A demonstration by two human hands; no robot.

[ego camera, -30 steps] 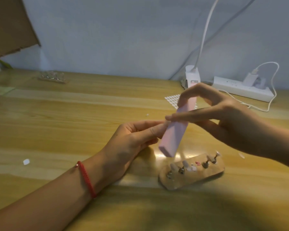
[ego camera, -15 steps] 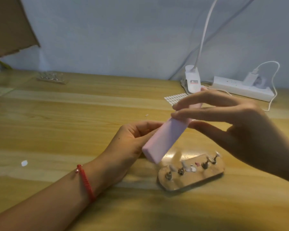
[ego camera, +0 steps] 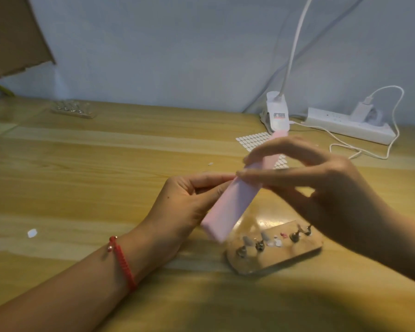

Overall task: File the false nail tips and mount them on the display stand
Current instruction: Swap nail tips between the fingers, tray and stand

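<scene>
My right hand grips a pink buffer block near its upper end, and the block slants down to the left. My left hand rests on the table with thumb and forefinger pinched together against the block's side. The false nail tip they hold is hidden behind the block. Just below the block's lower end lies the wooden display stand. It carries a row of small metal holders, and a few pale nail tips sit on it.
A sheet of white adhesive dots lies behind the hands. At the back right are a clip lamp base and a power strip with a cable. A second stand sits far left. A white scrap lies on the table.
The block has tilted flatter and its lower end has swung left and down across my left fingertips. My right hand has shifted slightly right. The stand has not moved.
</scene>
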